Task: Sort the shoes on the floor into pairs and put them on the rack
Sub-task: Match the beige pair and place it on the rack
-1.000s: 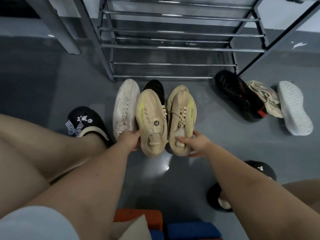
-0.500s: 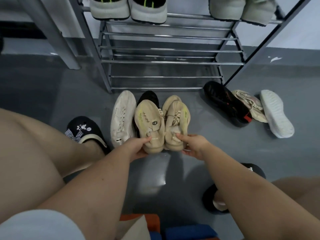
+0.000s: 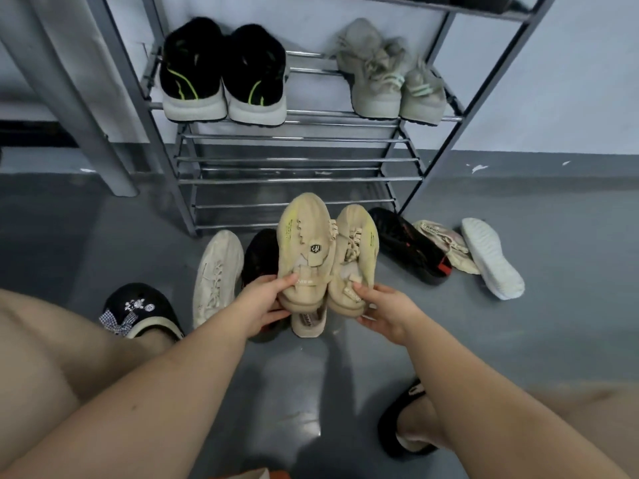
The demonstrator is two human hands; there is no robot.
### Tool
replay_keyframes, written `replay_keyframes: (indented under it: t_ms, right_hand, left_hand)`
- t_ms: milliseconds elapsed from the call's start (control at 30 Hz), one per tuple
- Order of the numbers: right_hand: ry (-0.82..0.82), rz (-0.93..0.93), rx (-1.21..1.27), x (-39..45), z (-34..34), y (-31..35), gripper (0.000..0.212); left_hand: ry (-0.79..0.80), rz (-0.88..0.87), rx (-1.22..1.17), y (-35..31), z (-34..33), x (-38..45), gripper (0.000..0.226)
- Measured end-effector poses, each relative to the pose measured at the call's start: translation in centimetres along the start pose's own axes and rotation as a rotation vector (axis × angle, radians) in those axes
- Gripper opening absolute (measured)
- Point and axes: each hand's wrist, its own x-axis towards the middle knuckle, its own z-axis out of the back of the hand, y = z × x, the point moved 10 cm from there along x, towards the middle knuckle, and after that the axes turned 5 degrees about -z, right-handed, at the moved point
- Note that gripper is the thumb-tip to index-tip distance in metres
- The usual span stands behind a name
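Note:
Two beige sneakers are raised off the grey floor in front of the metal rack (image 3: 301, 181). My left hand (image 3: 266, 302) grips the heel of the left beige sneaker (image 3: 304, 243). My right hand (image 3: 383, 309) grips the heel of the right beige sneaker (image 3: 356, 250). Both toes point toward the rack's lower bars. Under them a third beige shoe (image 3: 307, 321) shows only its heel. On the floor lie a white sneaker (image 3: 216, 274), a black shoe (image 3: 259, 257), a black and red shoe (image 3: 408, 243), a cream sneaker (image 3: 446, 243) and a white shoe sole-up (image 3: 491, 257).
A black pair with green stripes (image 3: 223, 74) and a grey-green pair (image 3: 390, 81) stand on an upper rack shelf. The lower bars hold nothing. My feet wear black slippers, left (image 3: 138, 312) and right (image 3: 404, 420). A grey post (image 3: 79, 98) stands left of the rack.
Both hands have lifted the two beige sneakers off the floor and brought them toward the rack. My view has tilted up, so the upper shelf shows.

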Motion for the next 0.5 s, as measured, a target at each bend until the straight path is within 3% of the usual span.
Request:
replay_keyframes:
  t_ms: [333,500]
  right_hand:
    - [0.021,0.072,-0.025,-4.0,3.9,6.4,0.014]
    - [0.039,0.097,-0.069,-3.9,2.9,9.0,0.013]
  left_hand:
    - [0.117,-0.149,0.02,-5.5,-6.0,-0.4,0.031]
    - [0.077,-0.182,-0.03,-7.2,-5.6,-0.4,0.039]
